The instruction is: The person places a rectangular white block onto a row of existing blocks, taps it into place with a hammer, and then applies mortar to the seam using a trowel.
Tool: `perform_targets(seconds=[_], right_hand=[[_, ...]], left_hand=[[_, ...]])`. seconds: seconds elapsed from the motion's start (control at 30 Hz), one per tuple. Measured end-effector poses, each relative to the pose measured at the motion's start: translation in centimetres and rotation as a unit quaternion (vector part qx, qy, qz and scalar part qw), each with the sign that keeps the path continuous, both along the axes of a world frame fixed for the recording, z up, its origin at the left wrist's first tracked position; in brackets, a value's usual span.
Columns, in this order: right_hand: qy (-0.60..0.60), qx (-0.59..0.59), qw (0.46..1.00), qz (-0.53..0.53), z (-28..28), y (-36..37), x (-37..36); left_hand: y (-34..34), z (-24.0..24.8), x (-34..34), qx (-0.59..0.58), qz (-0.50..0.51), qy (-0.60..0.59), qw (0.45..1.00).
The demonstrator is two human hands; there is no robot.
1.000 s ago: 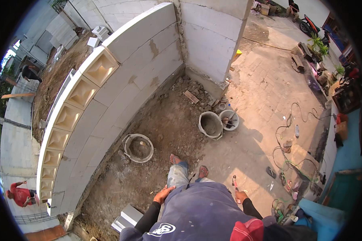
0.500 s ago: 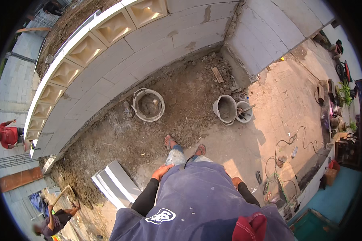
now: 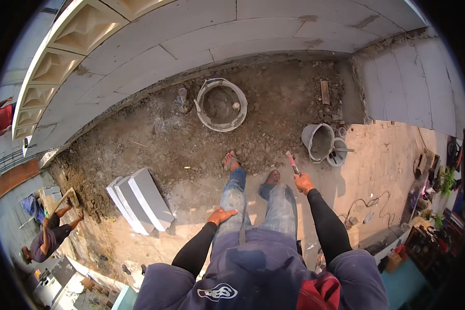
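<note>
The right hand [image 3: 304, 183] is curled around a red-handled tool [image 3: 293, 163], out in front, near the gray bucket [image 3: 309, 136]. The left hand [image 3: 222, 215], loosely open, rests on the jeans [image 3: 232, 196].

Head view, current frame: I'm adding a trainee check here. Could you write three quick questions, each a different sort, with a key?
1. True or false: the left hand is lifting a bucket.
2. The right hand holds: A) a plank; B) a red-handled tool; C) a cable.
3. Fill in: the pale blocks lie to the ____ of the jeans.

Key: 1. False; it rests against the jeans. 2. B. 3. Left.
</note>
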State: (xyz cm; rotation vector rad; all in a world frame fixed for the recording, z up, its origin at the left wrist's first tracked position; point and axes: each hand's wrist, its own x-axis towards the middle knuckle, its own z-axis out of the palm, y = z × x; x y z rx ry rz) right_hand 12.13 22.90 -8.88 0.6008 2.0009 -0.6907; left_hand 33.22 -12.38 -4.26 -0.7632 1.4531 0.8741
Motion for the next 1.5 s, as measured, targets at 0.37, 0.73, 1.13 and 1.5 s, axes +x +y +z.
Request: perform_targets(seconds=[0.37, 0.73, 1.13, 1.5], right_hand=[[0.214, 0.032, 0.966, 0.142, -22.0, -15.2, -18.1], [0.359, -0.151, 0.917, 0.081, -9.4, -27.3, -16.9], [0.326, 0.147, 0.732, 0.579, -21.5, -32.4, -22.8], [0.221, 0.043, 0.798, 0.559, -9.4, -25.2, -21.9]], left_hand=[[8.7, -10.7, -2.3, -0.265, -0.145, -0.052, 0.952], [9.3, -11.2, -0.4, -0.357, -0.167, 0.034, 0.918], [8.6, -10.6, -2.8, -0.310, -0.099, -0.002, 0.945], [8.2, -10.8, -2.0, -0.314, -0.071, -0.030, 0.946]])
